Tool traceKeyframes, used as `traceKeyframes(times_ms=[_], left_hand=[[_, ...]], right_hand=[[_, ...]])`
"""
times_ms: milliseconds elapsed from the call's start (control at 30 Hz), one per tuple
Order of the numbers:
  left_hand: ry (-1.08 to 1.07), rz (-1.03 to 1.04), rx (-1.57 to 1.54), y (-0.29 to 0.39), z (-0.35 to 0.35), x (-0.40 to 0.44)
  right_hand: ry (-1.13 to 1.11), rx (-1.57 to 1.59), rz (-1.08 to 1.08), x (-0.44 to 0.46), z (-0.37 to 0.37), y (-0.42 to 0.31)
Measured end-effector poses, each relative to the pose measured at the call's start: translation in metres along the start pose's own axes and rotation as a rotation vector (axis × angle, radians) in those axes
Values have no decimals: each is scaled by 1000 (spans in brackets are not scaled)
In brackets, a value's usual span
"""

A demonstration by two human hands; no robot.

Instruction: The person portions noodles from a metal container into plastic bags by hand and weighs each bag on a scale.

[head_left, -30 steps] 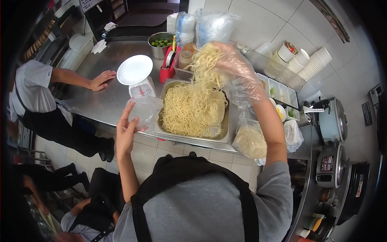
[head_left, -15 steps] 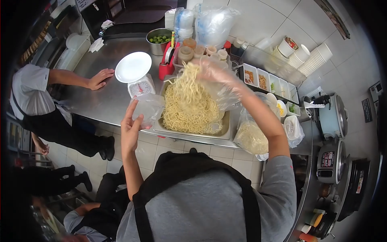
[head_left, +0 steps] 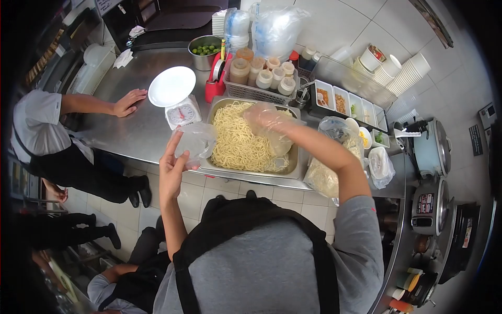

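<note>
Yellow noodles [head_left: 238,138] fill much of a rectangular metal tray [head_left: 295,165] at the counter's front edge. My right hand [head_left: 261,118], in a loose clear plastic glove, is down in the noodles at the tray's back right, its fingers curled into them and partly hidden. Left of the tray, my left hand [head_left: 172,165] holds a clear plastic bag [head_left: 197,142] between thumb and fingers. The bag's mouth is spread beside the tray's left rim. Just behind the bag stands a kitchen scale [head_left: 182,112] with a white plate [head_left: 171,86] on top.
Sauce bottles fill a basket [head_left: 251,93] behind the tray. On the right are topping containers [head_left: 342,104] and a bag of pale noodles [head_left: 324,175]. A co-worker's hand [head_left: 129,102] rests on the counter at left. A pot of green limes [head_left: 205,51] stands behind.
My right hand has come down from above the tray, and the raised clump of noodles is back among the others. My left hand and the bag have barely moved.
</note>
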State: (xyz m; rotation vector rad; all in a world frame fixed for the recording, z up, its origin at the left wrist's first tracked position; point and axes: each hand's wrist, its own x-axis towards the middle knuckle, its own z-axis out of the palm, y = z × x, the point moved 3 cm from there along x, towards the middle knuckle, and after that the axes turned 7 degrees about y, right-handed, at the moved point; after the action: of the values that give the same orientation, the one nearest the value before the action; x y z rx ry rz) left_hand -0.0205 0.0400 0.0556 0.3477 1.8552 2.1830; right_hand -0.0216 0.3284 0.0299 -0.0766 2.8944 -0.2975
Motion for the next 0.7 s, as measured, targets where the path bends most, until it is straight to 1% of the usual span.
traceKeyframes(times_ms=[33, 100, 167, 233, 300, 333, 367, 400, 433, 467, 533, 567, 600, 633, 667, 700], left_hand=[[2, 7, -4, 2, -1, 1], [33, 19, 9, 3, -10, 1], [67, 24, 23, 5, -20, -3], [103, 27, 34, 14, -28, -9], [111, 6, 27, 14, -35, -13], [109, -12, 24, 9, -41, -14], [107, -30, 23, 9, -42, -15], [99, -20, 25, 9, -40, -16], [89, -10, 29, 11, -37, -16], [76, 1, 35, 16, -33, -15], [24, 5, 37, 27, -25, -14], [-2, 5, 37, 31, -21, -15], [-21, 13, 30, 33, -18, -14], [-41, 21, 25, 34, -14, -14], [-64, 31, 22, 37, -11, -13], [-84, 29, 12, 38, -9, -12]], right_hand=[[-36, 60, 21, -11, -17, 1], [-124, -12, 13, -22, -48, 1], [-227, -269, -46, -21, -71, 4], [-139, 339, 205, -56, -111, 8], [138, 915, -29, -58, -115, 34], [222, 1106, -80, -58, -106, 49], [298, 1290, -151, -61, -107, 49], [313, 1381, -150, -63, -102, 47], [390, 1385, -70, -66, -98, 47], [467, 1388, 11, -77, -114, 16], [572, 1612, 152, -93, -152, -16], [622, 1722, 228, -97, -157, -18], [667, 1713, -101, -77, -160, -3], [692, 1543, -149, -74, -151, 11], [717, 1374, -195, -80, -163, -14], [722, 1233, -234, -83, -170, -21]])
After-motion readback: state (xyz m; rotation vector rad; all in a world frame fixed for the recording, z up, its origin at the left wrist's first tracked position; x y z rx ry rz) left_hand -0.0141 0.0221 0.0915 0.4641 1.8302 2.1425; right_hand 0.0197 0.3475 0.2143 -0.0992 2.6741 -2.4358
